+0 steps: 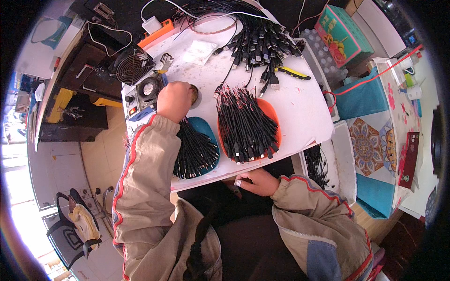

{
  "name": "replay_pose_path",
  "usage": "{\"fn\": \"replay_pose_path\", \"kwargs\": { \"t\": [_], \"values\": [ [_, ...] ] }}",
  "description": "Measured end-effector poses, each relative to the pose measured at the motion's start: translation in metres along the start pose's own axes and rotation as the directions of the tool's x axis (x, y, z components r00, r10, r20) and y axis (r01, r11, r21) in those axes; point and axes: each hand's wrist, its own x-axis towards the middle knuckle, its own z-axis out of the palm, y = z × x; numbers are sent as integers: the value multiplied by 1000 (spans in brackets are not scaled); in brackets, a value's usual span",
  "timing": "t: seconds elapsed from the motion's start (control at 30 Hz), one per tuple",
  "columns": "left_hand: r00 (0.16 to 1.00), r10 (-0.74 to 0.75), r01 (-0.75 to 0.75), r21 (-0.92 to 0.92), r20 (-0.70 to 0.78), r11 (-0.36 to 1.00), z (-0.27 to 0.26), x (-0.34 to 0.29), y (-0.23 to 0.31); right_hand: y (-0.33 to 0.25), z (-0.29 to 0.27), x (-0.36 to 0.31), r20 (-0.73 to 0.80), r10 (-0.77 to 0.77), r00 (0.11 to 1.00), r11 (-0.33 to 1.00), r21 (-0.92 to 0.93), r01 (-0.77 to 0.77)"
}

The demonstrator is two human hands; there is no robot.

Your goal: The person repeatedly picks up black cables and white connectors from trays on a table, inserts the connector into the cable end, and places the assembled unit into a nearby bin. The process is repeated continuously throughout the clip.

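Note:
My left hand [174, 100] is closed above the table's left side, between a small fan unit [149, 89] and a small round tin [193, 94]. Whatever its fingers hold is hidden. Just below that hand, black cables [193, 152] with metal plugs lie in a blue tray [202, 124]. Beside them an orange tray [271, 112] carries a thick bundle of black cables [246, 126], their stripped reddish wire ends pointing away from me. My right hand [258, 181] rests low at the table's near edge, fingers curled, with a small whitish bit at the fingertips that is too small to name.
A heap of black USB cables [262, 44] covers the table's far side, next to yellow-and-black pliers [293, 73]. A white packet [199, 51] and an orange power strip [157, 33] lie far left. A white bin [340, 164] with cables stands right.

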Motion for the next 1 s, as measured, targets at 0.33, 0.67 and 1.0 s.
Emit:
{"fn": "replay_pose_path", "kwargs": {
  "t": [0.33,0.67,1.0],
  "values": [
    [999,-39,35,-116,-28,993,-12,1,2,10,6,0,31,3,1000,997,77,-5],
    [998,-32,26,-86,-62,996,-52,-36,-9,9,6,-3,27,-2,1000,1000,26,1],
    [985,-67,50,-111,-158,993,-68,-61,-44,9,5,-3,32,9,999,999,37,-10]
  ]
}}
